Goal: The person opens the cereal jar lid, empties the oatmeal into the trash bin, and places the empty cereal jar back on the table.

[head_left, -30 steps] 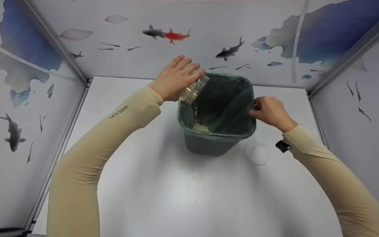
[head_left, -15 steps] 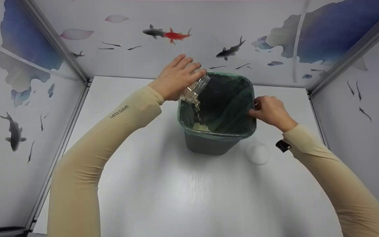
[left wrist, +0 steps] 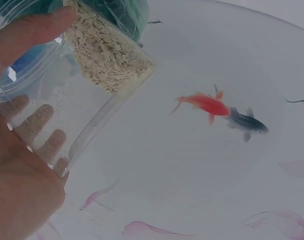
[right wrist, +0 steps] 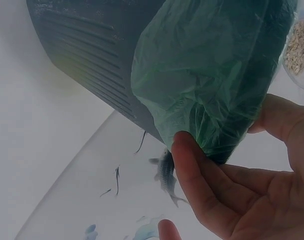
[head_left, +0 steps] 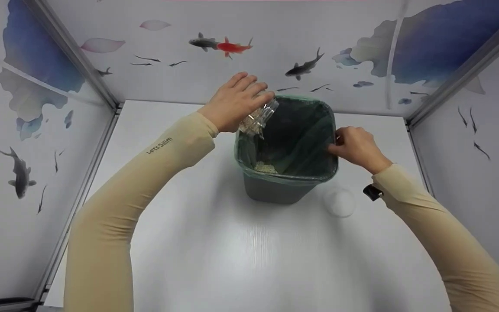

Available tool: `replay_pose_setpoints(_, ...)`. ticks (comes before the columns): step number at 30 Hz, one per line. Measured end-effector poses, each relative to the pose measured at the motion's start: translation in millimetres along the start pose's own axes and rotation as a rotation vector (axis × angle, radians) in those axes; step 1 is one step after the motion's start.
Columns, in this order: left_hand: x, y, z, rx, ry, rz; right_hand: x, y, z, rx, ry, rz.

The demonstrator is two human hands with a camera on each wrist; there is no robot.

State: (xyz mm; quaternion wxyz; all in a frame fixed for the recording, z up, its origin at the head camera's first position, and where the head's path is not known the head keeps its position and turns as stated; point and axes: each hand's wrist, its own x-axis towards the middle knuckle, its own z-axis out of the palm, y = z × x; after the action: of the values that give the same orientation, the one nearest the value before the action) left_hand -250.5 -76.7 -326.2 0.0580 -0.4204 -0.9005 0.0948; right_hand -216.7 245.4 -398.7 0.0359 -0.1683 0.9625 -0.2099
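We hold the clear jar [head_left: 270, 112] at the upper center of the head view, tilted over the left side of the gray bin [head_left: 271, 193], its mouth turned toward the bin's interior. Dry flakes [left wrist: 104, 52] are gathered along one side of the jar; a small pile [head_left: 265, 167] lies in the bin, lower left of its opening.

Handling: we judge the jar light and stiff-walled, probably plastic, with a smooth surface that may slip. We expect its balance to shift as the loose flakes slide. We should take hold around the body, behind the mouth, thumb opposed to the fingers. The green liner [right wrist: 201, 85] looks thin, soft and easily torn; it is best held together with the rim beneath it.

Fingers, left hand [head_left: 236, 102]: curled around the jar, parted about as far as its width. The left wrist view shows the thumb on one side and slightly spaced fingertips through the clear wall.

Fingers, right hand [head_left: 355, 145]: thumb and fingers pinch the liner-covered rim at the bin's right side; the gap is narrow. One fingertip, bottom center of the right wrist view, stands free.

A clear round disc [head_left: 339, 202] lies on the white table [head_left: 189, 251], right of center.
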Motion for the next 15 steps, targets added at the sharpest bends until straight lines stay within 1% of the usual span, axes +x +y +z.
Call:
replay_pose_setpoints(8, 2.2, 0.8, -1.3, -0.009, -0.021, -0.006, 0.1, -0.1, 0.5, 0.004, -0.010, 0.008)
replay_pose_setpoints(15, 3.5, 1.4, -1.3, 0.014, -0.019, -0.001, -0.2, 0.7, 0.3, 0.005, -0.006, -0.002)
